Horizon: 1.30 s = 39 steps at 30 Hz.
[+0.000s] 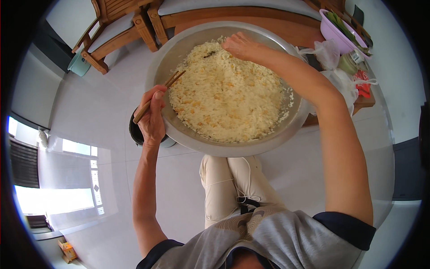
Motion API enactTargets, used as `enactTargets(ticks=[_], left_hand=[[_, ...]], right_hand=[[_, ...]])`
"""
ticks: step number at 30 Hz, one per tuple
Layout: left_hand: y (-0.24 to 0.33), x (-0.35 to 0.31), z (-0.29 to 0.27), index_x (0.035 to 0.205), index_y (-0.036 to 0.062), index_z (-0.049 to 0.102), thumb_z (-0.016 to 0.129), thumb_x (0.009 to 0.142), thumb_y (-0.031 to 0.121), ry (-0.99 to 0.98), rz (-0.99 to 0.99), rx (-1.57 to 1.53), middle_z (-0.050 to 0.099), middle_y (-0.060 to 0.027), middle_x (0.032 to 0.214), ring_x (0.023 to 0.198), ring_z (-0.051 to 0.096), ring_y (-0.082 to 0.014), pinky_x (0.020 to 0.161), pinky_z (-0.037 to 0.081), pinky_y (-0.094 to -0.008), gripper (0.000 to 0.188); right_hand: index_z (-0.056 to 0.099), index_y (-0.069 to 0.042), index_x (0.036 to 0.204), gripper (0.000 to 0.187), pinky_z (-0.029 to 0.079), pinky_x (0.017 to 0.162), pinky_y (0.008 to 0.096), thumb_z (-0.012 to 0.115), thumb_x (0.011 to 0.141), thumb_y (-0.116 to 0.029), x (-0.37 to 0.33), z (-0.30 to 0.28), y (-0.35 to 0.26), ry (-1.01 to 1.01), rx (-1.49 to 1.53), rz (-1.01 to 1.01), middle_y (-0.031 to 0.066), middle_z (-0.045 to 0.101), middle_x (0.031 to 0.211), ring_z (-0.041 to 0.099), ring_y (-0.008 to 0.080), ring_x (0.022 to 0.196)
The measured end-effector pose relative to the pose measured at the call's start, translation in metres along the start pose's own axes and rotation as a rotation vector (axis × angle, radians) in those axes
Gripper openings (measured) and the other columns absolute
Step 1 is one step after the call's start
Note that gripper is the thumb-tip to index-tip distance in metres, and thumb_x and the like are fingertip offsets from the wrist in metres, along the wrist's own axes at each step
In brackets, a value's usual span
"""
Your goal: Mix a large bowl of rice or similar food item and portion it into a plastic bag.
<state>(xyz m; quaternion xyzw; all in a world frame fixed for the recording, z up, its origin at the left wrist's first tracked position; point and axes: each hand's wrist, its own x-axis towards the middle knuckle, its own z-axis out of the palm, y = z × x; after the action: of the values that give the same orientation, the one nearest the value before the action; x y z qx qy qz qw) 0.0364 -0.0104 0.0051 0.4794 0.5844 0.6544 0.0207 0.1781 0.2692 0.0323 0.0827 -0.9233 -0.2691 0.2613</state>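
A wide metal basin in front of me is full of white rice mixed with yellow-orange bits. My left hand is at its left rim, closed around a pair of wooden chopsticks whose upper ends reach over the rice. On the far side of the basin, my right hand bends its fingers down into the rice, and the fingertips are partly hidden. Just left of that hand, a small dark object lies in the rice; its kind is unclear.
The basin is by a low wooden table. On the right are a lilac basin with long green leaves, a glass jar and plastic bags. A dark bucket is below the left rim. Behind are a wooden chair and bench.
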Motion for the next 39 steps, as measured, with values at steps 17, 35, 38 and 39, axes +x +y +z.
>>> enactTargets(ticks=[17,35,38,39], left_hand=[[0.007,-0.001,-0.001,0.088,0.0036,0.060,0.048,0.088,0.020,0.024,-0.050,-0.009,0.045,0.0018,0.064,0.060,0.039,-0.0057,0.056,0.034,-0.0188,0.020],[0.001,-0.001,0.002,0.089,-0.0001,0.058,0.044,0.089,0.011,0.017,0.034,-0.060,0.058,-0.0034,0.082,0.059,0.039,-0.0061,0.057,0.036,-0.0206,0.019],[-0.002,-0.003,0.000,0.090,-0.0004,0.058,0.044,0.089,0.012,0.007,0.026,-0.103,0.058,-0.0043,0.086,0.060,0.040,-0.0061,0.057,0.036,-0.0204,0.018],[-0.001,-0.002,0.001,0.090,-0.0004,0.058,0.044,0.089,0.012,0.001,0.026,-0.113,0.058,-0.0043,0.086,0.060,0.040,-0.0061,0.057,0.036,-0.0204,0.018]], right_hand=[[0.056,-0.001,0.069,0.003,0.045,0.054,0.0404,0.053,0.069,-0.001,-0.048,-0.164,-0.046,-0.787,0.371,0.181,0.0159,0.055,0.062,0.058,0.0311,0.060],[0.052,-0.004,0.064,0.014,0.046,0.047,0.0335,0.047,0.077,-0.007,0.019,-0.004,0.061,-0.391,-0.057,0.177,0.0107,0.053,0.057,0.054,0.0234,0.052],[0.056,-0.005,0.071,0.013,0.048,0.051,0.0339,0.046,0.078,-0.009,-0.006,0.001,0.076,-0.369,-0.115,0.156,0.0094,0.056,0.063,0.057,0.0258,0.057],[0.058,-0.004,0.072,0.012,0.049,0.053,0.0354,0.047,0.077,-0.008,-0.027,-0.005,0.081,-0.418,-0.119,0.165,0.0107,0.058,0.066,0.058,0.0275,0.062]])
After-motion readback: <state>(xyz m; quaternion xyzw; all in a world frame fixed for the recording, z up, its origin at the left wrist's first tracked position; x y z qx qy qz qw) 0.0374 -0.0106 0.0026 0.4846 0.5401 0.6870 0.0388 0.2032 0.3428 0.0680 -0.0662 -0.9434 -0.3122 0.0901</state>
